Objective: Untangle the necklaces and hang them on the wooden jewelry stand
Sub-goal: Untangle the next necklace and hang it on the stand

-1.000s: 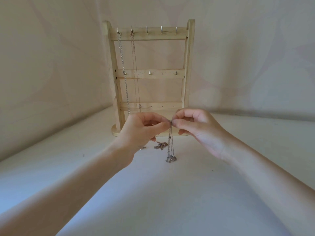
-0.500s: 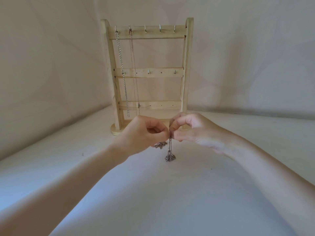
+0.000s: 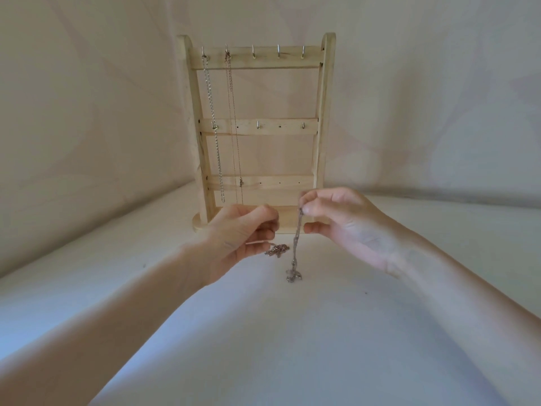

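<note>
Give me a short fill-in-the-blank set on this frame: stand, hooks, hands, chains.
1. On the top bar of the wooden jewelry stand, ____ of the five hooks already carry hanging necklaces.
2. The ____ hand pinches the dangling chain at its upper end.
3. The chain's lower end reaches the white ____.
4. A small heap of chain lies just below the fingers of the ____ hand.

Missing words: two; right; surface; left

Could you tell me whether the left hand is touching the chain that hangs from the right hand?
Apart. The head view shows the left hand clear of the hanging chain, with the stand's base visible between them; only the right hand pinches its top.
</note>
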Demonstrator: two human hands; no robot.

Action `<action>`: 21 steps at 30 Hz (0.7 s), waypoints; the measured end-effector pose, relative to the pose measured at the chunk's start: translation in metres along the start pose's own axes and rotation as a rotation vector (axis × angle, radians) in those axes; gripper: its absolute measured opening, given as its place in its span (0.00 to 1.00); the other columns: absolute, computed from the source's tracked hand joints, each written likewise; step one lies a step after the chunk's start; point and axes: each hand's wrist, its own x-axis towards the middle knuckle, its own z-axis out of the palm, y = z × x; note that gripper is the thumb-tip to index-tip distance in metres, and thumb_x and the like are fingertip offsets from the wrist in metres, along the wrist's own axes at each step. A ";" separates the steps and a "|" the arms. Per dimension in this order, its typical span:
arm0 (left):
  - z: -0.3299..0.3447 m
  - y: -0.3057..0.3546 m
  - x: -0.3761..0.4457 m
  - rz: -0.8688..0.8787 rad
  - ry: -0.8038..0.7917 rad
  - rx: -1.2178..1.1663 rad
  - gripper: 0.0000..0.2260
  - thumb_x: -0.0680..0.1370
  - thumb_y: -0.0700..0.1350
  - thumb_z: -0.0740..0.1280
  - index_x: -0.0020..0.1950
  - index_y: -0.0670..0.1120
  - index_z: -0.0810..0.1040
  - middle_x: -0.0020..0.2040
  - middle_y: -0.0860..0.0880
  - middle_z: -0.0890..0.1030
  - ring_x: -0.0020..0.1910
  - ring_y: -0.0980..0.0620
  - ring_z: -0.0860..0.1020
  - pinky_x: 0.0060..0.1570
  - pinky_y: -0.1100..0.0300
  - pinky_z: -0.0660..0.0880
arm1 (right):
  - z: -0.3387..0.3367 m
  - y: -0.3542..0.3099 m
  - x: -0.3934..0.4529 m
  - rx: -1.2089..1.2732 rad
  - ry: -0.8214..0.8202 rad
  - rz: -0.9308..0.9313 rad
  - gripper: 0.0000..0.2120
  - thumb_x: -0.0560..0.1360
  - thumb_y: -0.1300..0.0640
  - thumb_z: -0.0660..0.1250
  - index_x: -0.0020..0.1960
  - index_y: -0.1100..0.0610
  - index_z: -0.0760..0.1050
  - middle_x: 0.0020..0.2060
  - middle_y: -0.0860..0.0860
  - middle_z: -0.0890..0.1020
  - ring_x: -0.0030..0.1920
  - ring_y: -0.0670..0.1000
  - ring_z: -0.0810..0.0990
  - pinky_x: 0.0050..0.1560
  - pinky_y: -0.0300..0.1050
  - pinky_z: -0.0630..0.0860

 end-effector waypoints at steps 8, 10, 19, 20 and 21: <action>0.007 0.005 -0.005 0.391 0.024 0.286 0.09 0.71 0.36 0.71 0.45 0.46 0.75 0.37 0.50 0.80 0.33 0.60 0.76 0.34 0.70 0.72 | 0.004 0.001 0.000 -0.100 0.126 -0.028 0.10 0.74 0.65 0.63 0.36 0.57 0.74 0.33 0.46 0.77 0.40 0.44 0.75 0.43 0.39 0.70; 0.007 0.004 -0.005 0.442 0.066 0.387 0.10 0.71 0.36 0.72 0.45 0.48 0.75 0.38 0.51 0.81 0.34 0.61 0.76 0.36 0.71 0.72 | 0.005 0.001 0.000 -0.101 0.121 -0.022 0.09 0.74 0.66 0.64 0.36 0.57 0.75 0.32 0.45 0.77 0.39 0.44 0.75 0.43 0.39 0.70; 0.006 0.006 -0.005 0.091 -0.016 0.084 0.08 0.72 0.35 0.68 0.43 0.47 0.74 0.34 0.52 0.77 0.30 0.58 0.72 0.30 0.68 0.71 | 0.007 0.002 -0.002 -0.160 0.087 -0.017 0.09 0.74 0.66 0.63 0.37 0.58 0.75 0.33 0.44 0.79 0.41 0.45 0.75 0.45 0.40 0.70; 0.006 0.006 -0.005 0.015 -0.046 -0.007 0.08 0.72 0.35 0.68 0.42 0.47 0.74 0.35 0.51 0.77 0.30 0.57 0.72 0.30 0.67 0.72 | 0.007 0.003 -0.002 -0.156 0.089 -0.021 0.09 0.74 0.66 0.63 0.37 0.58 0.76 0.33 0.44 0.79 0.42 0.46 0.75 0.45 0.40 0.70; 0.006 0.006 -0.005 -0.039 -0.067 -0.074 0.07 0.72 0.36 0.68 0.41 0.47 0.76 0.35 0.51 0.77 0.30 0.57 0.71 0.29 0.67 0.72 | 0.007 0.003 -0.002 -0.156 0.090 -0.026 0.09 0.74 0.66 0.63 0.37 0.57 0.76 0.33 0.45 0.79 0.43 0.46 0.75 0.45 0.40 0.70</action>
